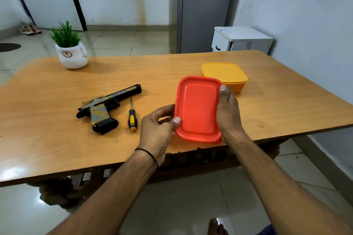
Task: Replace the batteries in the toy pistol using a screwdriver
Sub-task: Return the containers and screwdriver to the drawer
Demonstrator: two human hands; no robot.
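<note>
Zero real progress on the battery swap, I'd say. Toy pistol lies well left of the red tub, untouched, with the screwdriver between them. Left hand curls round the tub's left edge, thumb on top. Right hand grips its right edge. Yellow tub sits just behind the red one. Unscrewing, swapping and closing are all still to do.
</note>
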